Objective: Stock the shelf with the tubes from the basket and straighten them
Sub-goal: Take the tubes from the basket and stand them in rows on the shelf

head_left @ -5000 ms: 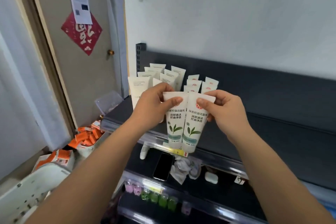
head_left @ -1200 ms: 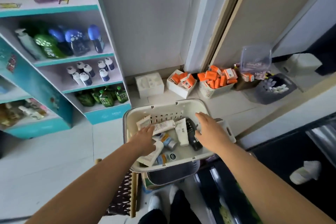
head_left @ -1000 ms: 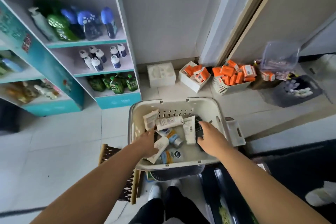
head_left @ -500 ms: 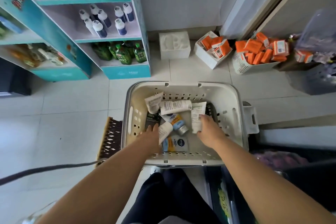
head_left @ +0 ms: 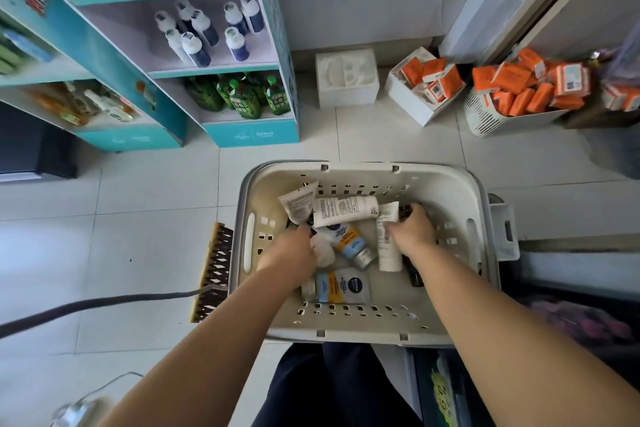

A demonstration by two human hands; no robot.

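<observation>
- left hand (head_left: pixel 289 251) fingers curled round squashed white tube (head_left: pixel 322 253); right hand (head_left: pixel 412 234) fingers gripped long white tube (head_left: pixel 388 253)
- several tubes (head_left: pixel 341 288) lay in basket (head_left: pixel 460 191); stocking looked unfinished

The cream basket (head_left: pixel 363 331) holds several jumbled tubes (head_left: pixel 346 210).

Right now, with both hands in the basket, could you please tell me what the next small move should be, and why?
Probably tighten the grip of the right hand on the long white tube and lift it out of the basket: the thumb lies on it, and it seems to lie free on top. The left hand is blurred, so I would not judge it.
</observation>
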